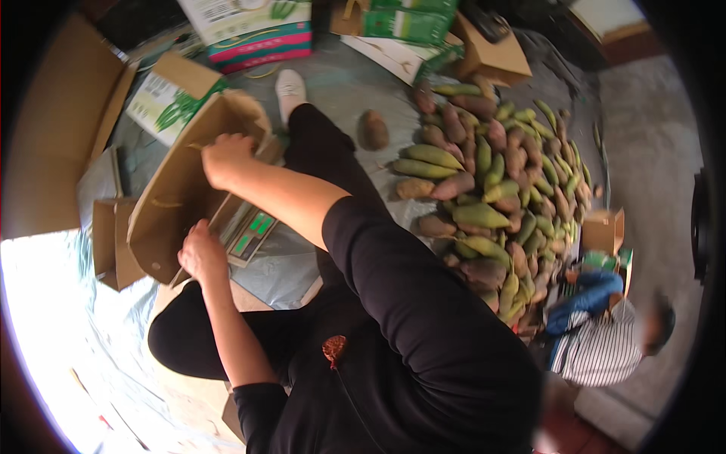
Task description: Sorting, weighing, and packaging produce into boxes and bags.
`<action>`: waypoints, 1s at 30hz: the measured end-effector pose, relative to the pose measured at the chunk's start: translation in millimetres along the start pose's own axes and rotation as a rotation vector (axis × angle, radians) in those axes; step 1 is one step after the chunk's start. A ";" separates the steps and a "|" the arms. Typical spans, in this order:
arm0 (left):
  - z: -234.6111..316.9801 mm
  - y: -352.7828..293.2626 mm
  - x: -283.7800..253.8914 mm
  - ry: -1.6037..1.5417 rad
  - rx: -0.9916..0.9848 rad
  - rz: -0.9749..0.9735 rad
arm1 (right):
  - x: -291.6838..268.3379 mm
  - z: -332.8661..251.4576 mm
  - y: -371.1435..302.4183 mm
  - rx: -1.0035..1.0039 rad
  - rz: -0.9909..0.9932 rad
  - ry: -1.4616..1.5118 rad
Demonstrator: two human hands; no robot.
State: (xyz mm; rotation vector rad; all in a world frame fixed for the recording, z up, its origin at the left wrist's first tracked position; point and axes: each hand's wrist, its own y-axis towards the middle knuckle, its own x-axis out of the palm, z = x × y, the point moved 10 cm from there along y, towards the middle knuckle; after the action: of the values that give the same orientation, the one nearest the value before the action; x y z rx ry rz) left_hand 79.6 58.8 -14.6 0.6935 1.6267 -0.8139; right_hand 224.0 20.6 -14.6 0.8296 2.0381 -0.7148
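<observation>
A brown cardboard box stands upright in front of me, its top unfolded and its inside partly in shadow. My right hand reaches over to the far part of the box, fingers bent and closed at its cardboard edge. Nearer to me, my left hand pinches the rim of the same box. Close to the box's right side lies a scale with lit green displays, partly hidden by the box and my right forearm.
A large heap of long green and reddish-brown produce covers the floor at right; one brown piece lies apart. Printed cartons stand at the back, a big cardboard sheet at left. A person in a striped shirt is at lower right.
</observation>
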 end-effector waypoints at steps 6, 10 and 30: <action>7.8 -4.7 13.1 -0.117 0.016 -0.023 | -60.9 18.0 -55.1 -0.224 0.104 0.259; 13.0 -4.8 10.7 -0.162 0.075 -0.008 | -143.8 80.6 -112.3 -0.324 0.615 0.463; 15.1 -5.0 6.0 -0.216 0.091 0.031 | 18.1 522.9 -508.9 1.274 -0.123 -0.373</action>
State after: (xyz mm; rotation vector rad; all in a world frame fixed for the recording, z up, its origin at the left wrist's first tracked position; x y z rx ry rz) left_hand 83.1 43.7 -21.7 0.6691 1.3884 -0.9122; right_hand 72.5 -668.4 -201.9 1.0935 1.1348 -2.1245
